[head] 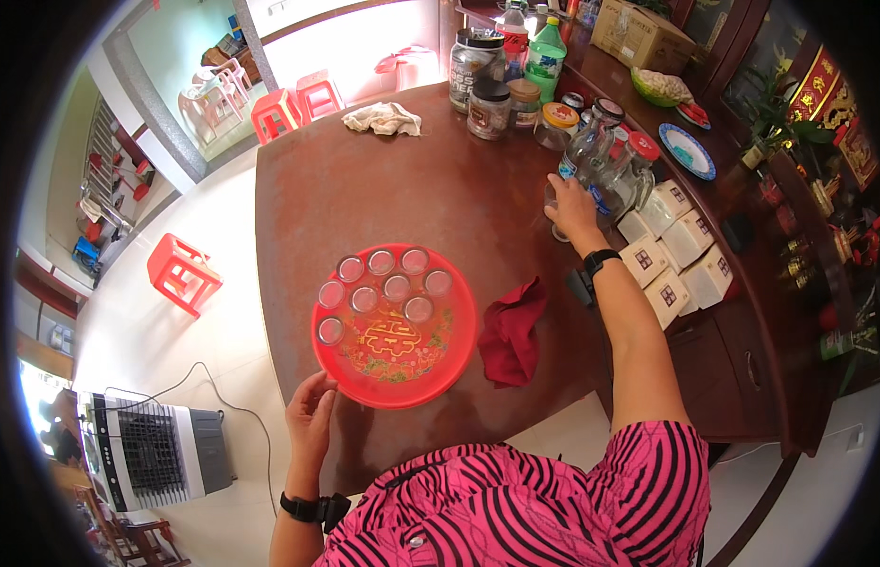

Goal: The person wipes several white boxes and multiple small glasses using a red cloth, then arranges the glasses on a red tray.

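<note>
A round red tray with a gold and floral print lies on the brown wooden table. Several small clear glasses are grouped on its far and left parts. At the tray's near-left rim, the fingertips of my left hand touch the edge; whether they grip it is unclear. Farther right, my right hand is closed around a clear glass, which the fingers partly hide. Just beyond that hand are a glass bottle and a red-lidded glass jug. Between tray and right arm lies a crumpled dark red cloth.
Jars and a green plastic bottle crowd the far right corner. Small white boxes stack beside my right arm. A pale rag lies at the far edge. On the floor at left are a red stool and an air cooler.
</note>
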Action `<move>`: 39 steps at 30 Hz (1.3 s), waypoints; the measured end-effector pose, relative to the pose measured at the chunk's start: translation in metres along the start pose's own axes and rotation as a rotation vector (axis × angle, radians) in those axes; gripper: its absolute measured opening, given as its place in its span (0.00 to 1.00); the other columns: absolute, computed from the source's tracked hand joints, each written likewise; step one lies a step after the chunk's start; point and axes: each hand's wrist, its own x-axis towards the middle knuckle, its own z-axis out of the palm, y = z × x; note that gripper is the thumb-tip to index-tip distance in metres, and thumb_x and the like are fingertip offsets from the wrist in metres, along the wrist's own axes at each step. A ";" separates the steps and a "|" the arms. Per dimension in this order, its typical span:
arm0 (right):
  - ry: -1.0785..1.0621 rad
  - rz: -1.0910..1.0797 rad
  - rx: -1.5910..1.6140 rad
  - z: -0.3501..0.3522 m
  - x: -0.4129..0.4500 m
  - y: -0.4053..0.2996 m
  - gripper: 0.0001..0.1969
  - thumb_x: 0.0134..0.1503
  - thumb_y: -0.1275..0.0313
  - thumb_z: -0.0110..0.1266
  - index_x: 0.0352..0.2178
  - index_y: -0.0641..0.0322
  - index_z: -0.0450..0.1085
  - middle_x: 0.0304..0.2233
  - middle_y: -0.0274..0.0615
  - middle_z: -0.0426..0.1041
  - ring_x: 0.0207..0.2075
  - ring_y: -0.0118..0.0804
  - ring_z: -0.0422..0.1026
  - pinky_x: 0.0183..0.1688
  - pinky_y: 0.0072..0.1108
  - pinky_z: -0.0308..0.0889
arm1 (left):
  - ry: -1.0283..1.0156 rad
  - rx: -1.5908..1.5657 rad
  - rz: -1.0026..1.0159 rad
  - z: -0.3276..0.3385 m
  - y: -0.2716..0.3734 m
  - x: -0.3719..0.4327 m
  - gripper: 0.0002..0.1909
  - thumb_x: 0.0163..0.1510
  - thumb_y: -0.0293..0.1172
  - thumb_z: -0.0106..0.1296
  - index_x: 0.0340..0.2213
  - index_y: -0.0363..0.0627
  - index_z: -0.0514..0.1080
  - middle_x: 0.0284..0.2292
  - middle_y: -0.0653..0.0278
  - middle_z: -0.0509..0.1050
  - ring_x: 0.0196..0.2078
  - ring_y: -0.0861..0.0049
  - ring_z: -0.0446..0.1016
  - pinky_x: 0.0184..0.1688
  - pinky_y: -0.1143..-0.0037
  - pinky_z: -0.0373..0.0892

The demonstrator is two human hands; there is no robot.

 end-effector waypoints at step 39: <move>-0.051 0.151 0.164 -0.035 -0.029 0.016 0.50 0.40 0.75 0.65 0.62 0.49 0.44 0.52 0.50 0.59 0.50 0.55 0.66 0.49 0.36 0.65 | -0.038 0.019 0.026 -0.002 0.001 -0.001 0.17 0.56 0.19 0.49 0.48 0.36 0.68 0.39 0.62 0.75 0.42 0.80 0.73 0.46 0.80 0.68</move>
